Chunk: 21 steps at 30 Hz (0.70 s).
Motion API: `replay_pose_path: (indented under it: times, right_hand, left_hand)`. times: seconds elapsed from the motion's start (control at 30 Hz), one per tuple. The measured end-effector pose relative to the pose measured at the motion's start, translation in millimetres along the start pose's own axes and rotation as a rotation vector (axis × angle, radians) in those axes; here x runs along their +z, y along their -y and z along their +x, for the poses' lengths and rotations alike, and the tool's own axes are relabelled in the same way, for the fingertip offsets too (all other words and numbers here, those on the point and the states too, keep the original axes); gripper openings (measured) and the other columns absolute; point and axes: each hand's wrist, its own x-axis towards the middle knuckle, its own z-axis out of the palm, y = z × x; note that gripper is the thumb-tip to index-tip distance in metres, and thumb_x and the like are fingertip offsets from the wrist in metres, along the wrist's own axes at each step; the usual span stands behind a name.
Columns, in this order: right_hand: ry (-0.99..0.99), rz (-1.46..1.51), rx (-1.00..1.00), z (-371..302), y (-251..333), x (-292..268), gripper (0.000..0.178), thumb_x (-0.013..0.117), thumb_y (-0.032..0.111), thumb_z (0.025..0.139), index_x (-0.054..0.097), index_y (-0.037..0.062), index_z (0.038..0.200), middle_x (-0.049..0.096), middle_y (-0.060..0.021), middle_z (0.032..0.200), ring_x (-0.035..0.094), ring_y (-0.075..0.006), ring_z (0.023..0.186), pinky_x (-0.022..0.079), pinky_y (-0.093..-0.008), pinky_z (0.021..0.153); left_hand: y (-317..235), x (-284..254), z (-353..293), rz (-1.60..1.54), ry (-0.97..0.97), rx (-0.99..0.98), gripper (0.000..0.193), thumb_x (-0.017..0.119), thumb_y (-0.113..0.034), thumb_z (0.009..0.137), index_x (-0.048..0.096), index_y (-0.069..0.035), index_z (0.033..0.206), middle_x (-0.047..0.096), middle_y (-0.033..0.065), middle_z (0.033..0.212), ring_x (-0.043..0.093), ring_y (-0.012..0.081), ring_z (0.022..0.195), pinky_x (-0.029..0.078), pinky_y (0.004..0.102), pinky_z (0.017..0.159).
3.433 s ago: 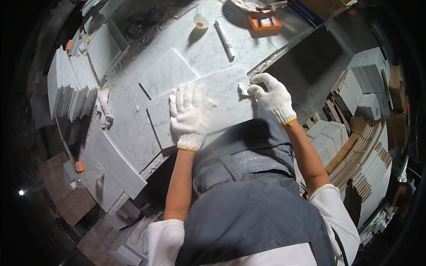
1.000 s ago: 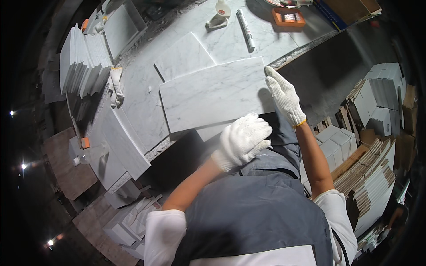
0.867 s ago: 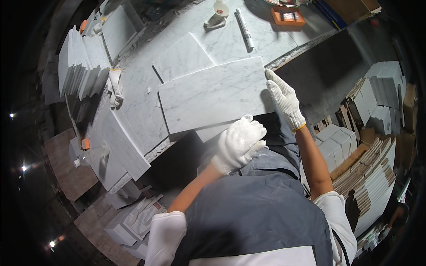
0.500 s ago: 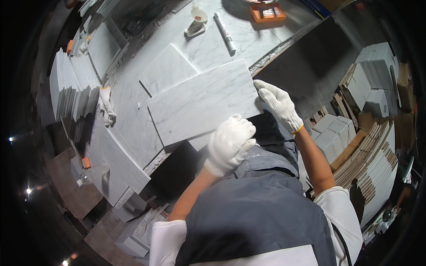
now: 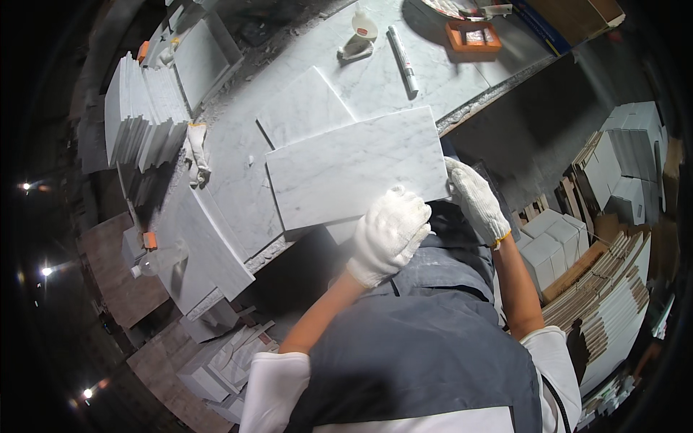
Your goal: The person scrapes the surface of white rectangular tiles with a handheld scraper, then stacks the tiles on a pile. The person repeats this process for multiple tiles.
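A white, grey-veined marble tile (image 5: 354, 166) lies across the table's near edge, overlapping another marble tile (image 5: 303, 108) behind it. My left hand (image 5: 390, 234), in a white knit glove, is closed at the tile's near edge, its fingers curled in. Whatever it may hold is hidden by the glove. My right hand (image 5: 478, 202), in a matching glove with a yellow cuff, is beside the tile's right edge near the front corner. Its fingers are stretched out and their tips are at that edge.
On the marble-topped table (image 5: 440, 79) are a white marker (image 5: 403, 61), a small bottle (image 5: 364, 27) and an orange tray (image 5: 473, 36). A glove (image 5: 196, 155) lies left, near stacked thin slabs (image 5: 144, 119). White boxes (image 5: 552, 245) and bundled slabs (image 5: 603, 307) stand right.
The whole view has shifted, so the table appears farther right. My left hand has slid slightly along the tile's near edge. My right hand sits lower along the right edge.
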Motion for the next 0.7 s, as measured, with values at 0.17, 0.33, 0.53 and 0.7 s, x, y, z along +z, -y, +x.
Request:
replay_pose_path:
  times: [0.17, 0.33, 0.53, 0.7]
  right_hand:
    - [0.209, -0.999, -0.320, 8.1, 2.3, -9.5, 0.030, 0.052, 0.020, 0.105, 0.060, -0.0015, 0.124, 0.065, -0.0075, 0.107, 0.060, -0.0176, 0.098, 0.051, -0.0308, 0.088]
    - [0.253, -1.126, -0.516, 26.6, -9.3, -8.5, 0.018, 0.055, 0.013, 0.097, 0.063, -0.0001, 0.106, 0.066, -0.0120, 0.098, 0.066, -0.0259, 0.092, 0.054, -0.0339, 0.084]
    - [0.323, -0.268, -0.136, 23.9, 1.3, 14.6, 0.024, 0.059, 0.025, 0.100, 0.059, 0.0102, 0.080, 0.052, -0.0012, 0.074, 0.048, -0.0145, 0.064, 0.040, -0.0303, 0.058]
    - [0.142, -0.023, -0.031, -9.0, 27.5, 30.8, 0.025, 0.065, 0.030, 0.102, 0.064, 0.0050, 0.106, 0.061, 0.0036, 0.092, 0.053, -0.0048, 0.082, 0.047, -0.0233, 0.074]
  left_hand:
    - [20.5, -12.7, -28.9, 0.367, -0.006, -0.122, 0.026, 0.071, -0.020, 0.090, 0.072, -0.008, 0.113, 0.071, 0.0140, 0.113, 0.065, 0.0379, 0.110, 0.053, 0.0466, 0.095]
    - [79.5, -62.1, -51.2, 0.781, -0.096, -0.456, 0.041, 0.070, -0.031, 0.093, 0.069, -0.007, 0.128, 0.062, 0.0170, 0.137, 0.053, 0.0375, 0.133, 0.041, 0.0496, 0.113]
    - [63.9, -55.9, -43.3, 0.747, 0.109, -0.176, 0.067, 0.070, -0.052, 0.091, 0.061, -0.006, 0.139, 0.056, 0.0169, 0.147, 0.042, 0.0371, 0.144, 0.029, 0.0506, 0.123]
    - [14.6, -4.8, -22.0, 0.602, 0.262, -0.236, 0.078, 0.071, -0.058, 0.088, 0.056, -0.007, 0.145, 0.050, 0.0163, 0.152, 0.036, 0.0400, 0.149, 0.028, 0.0536, 0.123]
